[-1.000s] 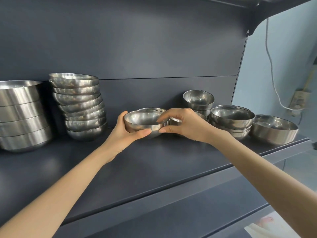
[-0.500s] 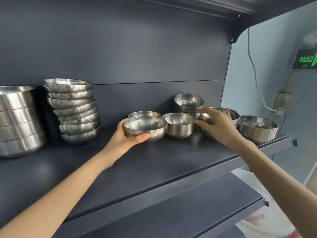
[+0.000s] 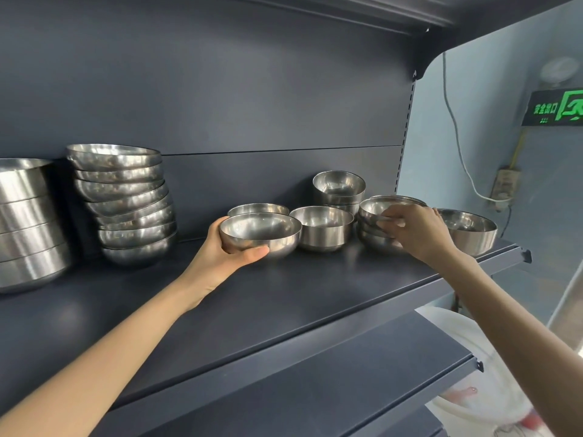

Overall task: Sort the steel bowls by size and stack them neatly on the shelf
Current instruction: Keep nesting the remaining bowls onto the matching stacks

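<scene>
Holding a shallow steel bowl (image 3: 260, 234) near the middle of the shelf (image 3: 284, 298), the left grip (image 3: 227, 250) is curled round it, with the thumb across the near wall and the fingers hidden behind the far side. Whether the bowl's base touches the shelf or hangs just above it cannot be told. Directly behind it sits a second shallow bowl (image 3: 258, 209), with only its rim showing.

To the right, the right grip (image 3: 419, 231) reaches over a short stack of bowls (image 3: 369, 238). Its fingertips (image 3: 389, 221) are bent over the near rim of the top bowl (image 3: 373, 207) and pinch it. Between the two hands stands a deeper single bowl (image 3: 325, 228), close to the held bowl and to the short stack. Behind that, against the back panel, small deep bowls (image 3: 339, 186) are nested upright. A wide bowl (image 3: 473, 231) stands at the right end of the shelf, partly hidden by the right wrist.

On the left stands a tall leaning stack (image 3: 126, 200) of shallow bowls, its upper ones tilted. Beside it, at the frame's edge, is a stack of large straight-sided bowls (image 3: 25, 225).

A lower shelf (image 3: 347, 373) runs beneath. On the pale wall to the right are a green lit sign (image 3: 555, 108), a white cable (image 3: 454, 130) and a wall socket (image 3: 504, 184).
</scene>
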`<state>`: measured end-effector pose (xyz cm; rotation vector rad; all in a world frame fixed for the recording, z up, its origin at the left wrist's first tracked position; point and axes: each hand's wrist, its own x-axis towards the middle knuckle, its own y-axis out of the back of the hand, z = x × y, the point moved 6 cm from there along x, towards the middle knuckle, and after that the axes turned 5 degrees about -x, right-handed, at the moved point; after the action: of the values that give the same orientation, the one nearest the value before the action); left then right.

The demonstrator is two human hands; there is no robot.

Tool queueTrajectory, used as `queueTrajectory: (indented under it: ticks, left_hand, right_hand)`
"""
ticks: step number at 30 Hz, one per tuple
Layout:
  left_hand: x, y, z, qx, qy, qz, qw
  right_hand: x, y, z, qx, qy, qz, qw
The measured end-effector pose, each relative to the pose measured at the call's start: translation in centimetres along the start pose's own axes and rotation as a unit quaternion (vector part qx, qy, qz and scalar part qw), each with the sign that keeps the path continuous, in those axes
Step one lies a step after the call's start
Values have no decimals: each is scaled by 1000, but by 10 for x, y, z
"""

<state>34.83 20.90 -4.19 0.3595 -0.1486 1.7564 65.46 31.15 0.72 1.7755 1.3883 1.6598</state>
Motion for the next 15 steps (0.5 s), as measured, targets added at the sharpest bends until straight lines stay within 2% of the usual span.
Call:
queueTrajectory:
  ticks: [4,15]
  left_hand:
    - [2,1,0,1,-1,4,1000]
    - [1,-1,-1,4,0,1,1000]
  right_hand:
    - [0,0,6,16,-23,-20,999]
    - [-3,18,-18,100,-14,63,993]
